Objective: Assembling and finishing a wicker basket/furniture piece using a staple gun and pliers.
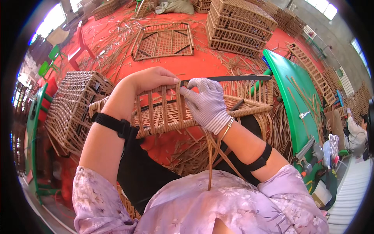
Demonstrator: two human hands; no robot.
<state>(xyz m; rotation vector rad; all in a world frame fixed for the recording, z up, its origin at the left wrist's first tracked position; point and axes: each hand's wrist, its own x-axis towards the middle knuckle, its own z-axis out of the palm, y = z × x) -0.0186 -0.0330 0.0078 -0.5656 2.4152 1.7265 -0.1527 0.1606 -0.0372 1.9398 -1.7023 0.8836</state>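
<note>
A woven wicker basket [244, 113] with an open lattice side rests across my lap, its dark flat rim band [241, 78] running off to the right. My bare left hand [156, 79] is closed at the upper edge, thumb and fingertips pinching the rim. Beside it, my right hand [208, 102], in a pale knitted glove, is closed with its thumb and forefinger at a cane strip by the same spot. The gloved fingers partly hide what they grip. Loose cane strips [210, 156] hang below the right hand toward my shirt.
On the left stands another woven basket [74, 111]. A flat woven panel [163, 43] lies ahead on the red floor, with stacked crates [239, 29] behind it to the right. A green table [286, 93] at right bears strips and tools. Cane scraps [187, 154] litter the floor.
</note>
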